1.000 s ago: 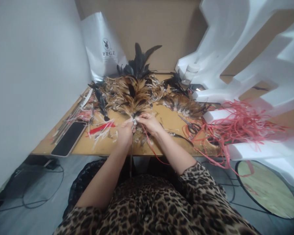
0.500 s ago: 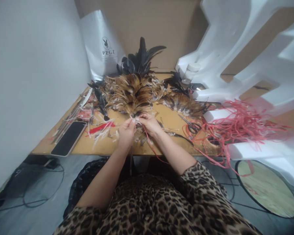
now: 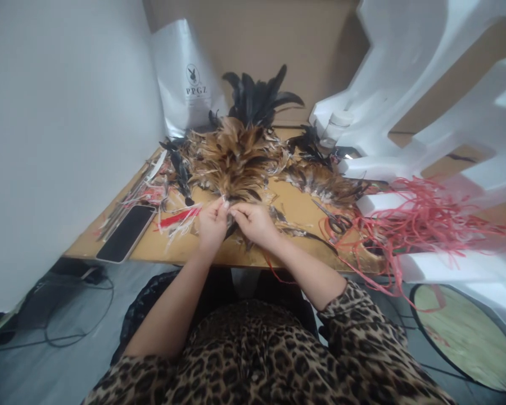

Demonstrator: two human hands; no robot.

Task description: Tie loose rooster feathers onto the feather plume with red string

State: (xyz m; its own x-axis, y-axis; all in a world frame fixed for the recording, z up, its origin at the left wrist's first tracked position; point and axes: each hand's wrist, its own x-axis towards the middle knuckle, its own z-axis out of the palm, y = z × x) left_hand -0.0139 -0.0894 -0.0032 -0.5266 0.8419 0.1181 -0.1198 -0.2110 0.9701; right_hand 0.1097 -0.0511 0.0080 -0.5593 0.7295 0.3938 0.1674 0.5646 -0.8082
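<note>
A brown feather bundle [image 3: 231, 160] with long black plumes [image 3: 255, 98] at its top stands over the table in front of me. At its narrow pale base, my left hand [image 3: 213, 226] is closed in a pinch on the bundle. Close beside it my right hand [image 3: 256, 226] is also closed, thumb and finger pinched together at the base. A red string [image 3: 278, 273] hangs from beneath my right forearm; its upper end is hidden by the hand. Dark feather tips show below my fingers.
To the left lie a phone [image 3: 125, 233], red and white strips [image 3: 179, 218] and thin sticks [image 3: 129, 194]. Scissors [image 3: 335, 219] and a tangle of red strings [image 3: 430, 225] are to the right. More brown feathers [image 3: 322, 183] lie behind the scissors. White foam pieces [image 3: 421, 140] border the right side.
The view has shifted slightly. The feather bundle stands more upright, and its plumes have swung right. My right hand has turned, with its fingers drawn in and slightly away from my left.
</note>
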